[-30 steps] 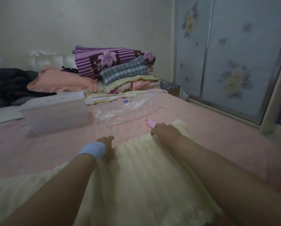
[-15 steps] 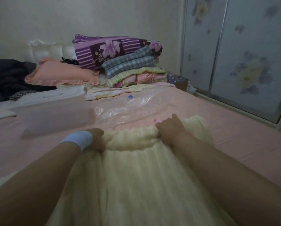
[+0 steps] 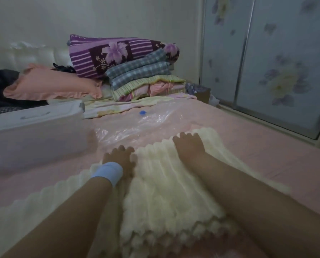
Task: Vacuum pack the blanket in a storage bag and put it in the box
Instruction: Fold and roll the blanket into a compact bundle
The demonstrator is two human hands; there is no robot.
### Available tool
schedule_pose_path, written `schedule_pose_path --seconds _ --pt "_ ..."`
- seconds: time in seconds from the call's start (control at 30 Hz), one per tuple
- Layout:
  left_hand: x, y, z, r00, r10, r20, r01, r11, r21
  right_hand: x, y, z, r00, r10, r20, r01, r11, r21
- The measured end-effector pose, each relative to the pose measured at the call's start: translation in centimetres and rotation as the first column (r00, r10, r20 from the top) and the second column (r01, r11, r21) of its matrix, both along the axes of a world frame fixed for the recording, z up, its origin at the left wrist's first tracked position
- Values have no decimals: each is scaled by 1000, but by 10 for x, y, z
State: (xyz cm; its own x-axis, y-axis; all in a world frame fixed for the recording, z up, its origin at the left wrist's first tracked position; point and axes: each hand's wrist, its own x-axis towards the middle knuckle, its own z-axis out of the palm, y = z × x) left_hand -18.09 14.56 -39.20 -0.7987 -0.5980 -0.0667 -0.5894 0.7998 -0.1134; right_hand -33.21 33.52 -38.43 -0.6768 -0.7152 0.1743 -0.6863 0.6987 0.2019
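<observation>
Right now the cream ribbed blanket (image 3: 166, 185) lies spread on the pink bed (image 3: 267, 155), running from six o'clock up to the middle of the view, with a doubled layer between the two forearms. The right hand (image 3: 190, 146) sits on the blanket's far edge at about one o'clock, its fingers (image 3: 185, 135) curled over that edge and gripping it. The left hand (image 3: 121, 155), with a pale blue wristband (image 3: 108, 172), is at the left side of the doubled layer at eleven o'clock, touching the fabric; blur hides whether it grips or only presses. Just beyond both hands, at twelve o'clock, the clear storage bag (image 3: 133, 127) lies flat and crinkled on the bed, its blue valve (image 3: 142, 113) on the far part. The white box (image 3: 34, 131) stands at ten o'clock, lid on, just beside the bag's left edge. Farther back lie a pink pillow (image 3: 51, 86) and a stack of folded bedding (image 3: 137, 71). Flowered sliding doors (image 3: 267, 62) fill two o'clock.
</observation>
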Motion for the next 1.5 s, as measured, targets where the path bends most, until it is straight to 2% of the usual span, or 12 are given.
schedule_pose_path --seconds 0.13,0.3,0.47,0.6,0.73,0.93,1.03,1.2,1.3,1.37,1.43,1.5 --pt "6 19 -19 984 -1 176 -39 974 221 17 8 -21 978 6 208 -28 994 103" --pt "45 24 2 994 -77 78 59 975 214 52 -1 1 983 -80 167 40 972 231" --pt "118 12 23 994 -82 -69 89 990 109 135 -44 29 948 216 233 -238 969 72" --pt "206 -6 35 988 49 -144 -42 998 51 231 -82 40 806 496 323 -501 862 -73" --pt "294 -12 34 964 167 -208 -157 986 61 313 -94 31 672 642 370 -645 753 -134" --pt "396 -1 23 945 305 -116 -247 900 359 390 -82 11 565 669 482 -736 673 -72" --pt "430 12 12 939 302 -166 -182 843 507 405 -74 -7 608 649 458 -722 691 -22" --pt "465 17 -13 964 198 -176 -187 979 77 412 -74 -26 674 659 333 -702 712 13" --pt "471 0 -18 886 274 -374 -227 960 163 413 -80 -25 685 632 363 -697 714 72" --pt "470 -12 -15 815 287 -503 -195 954 228 411 -89 -21 703 645 300 -656 751 -77" --pt "468 -20 -7 754 266 -601 -173 963 208 404 -102 -13 737 629 249 -538 768 -348" --pt "465 -19 -1 750 236 -618 -153 971 185 399 -111 -4 764 601 235 -423 741 -520"
